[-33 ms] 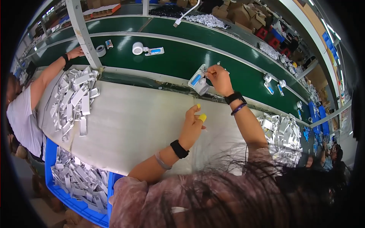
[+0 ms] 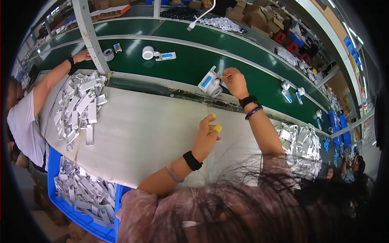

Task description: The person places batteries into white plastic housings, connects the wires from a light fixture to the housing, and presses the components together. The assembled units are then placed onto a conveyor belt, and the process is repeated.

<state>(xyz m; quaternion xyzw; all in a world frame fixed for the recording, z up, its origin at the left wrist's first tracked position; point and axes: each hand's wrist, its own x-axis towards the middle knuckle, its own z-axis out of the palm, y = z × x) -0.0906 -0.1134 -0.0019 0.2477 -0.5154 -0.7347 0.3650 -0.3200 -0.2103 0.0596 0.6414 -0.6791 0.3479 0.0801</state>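
My right hand [image 2: 236, 84] is over the near side of the green conveyor belt, fingers curled in a pinch at the edge of a white round-headed unit [image 2: 210, 83]. That unit is tilted, its open handle housing showing a blue cylinder, its round head toward me. My left hand [image 2: 204, 139] hovers over the pale work surface [image 2: 150, 125], holding nothing. Its fingers are partly bent and apart, with yellow covers on two fingertips.
Similar white units [image 2: 160, 54] lie along the belt [image 2: 133, 67]. Loose white plastic shells are heaped at left [image 2: 83, 103] and right [image 2: 302, 141]. A blue crate [image 2: 52, 182] holds more shells. A co-worker's arm [image 2: 50, 83] reaches over the belt at left, beside a metal post [image 2: 90, 38]. A white cable [image 2: 201, 17] hangs above.
My right hand and the round-headed unit have shifted slightly away from me. My left hand has hardly moved.
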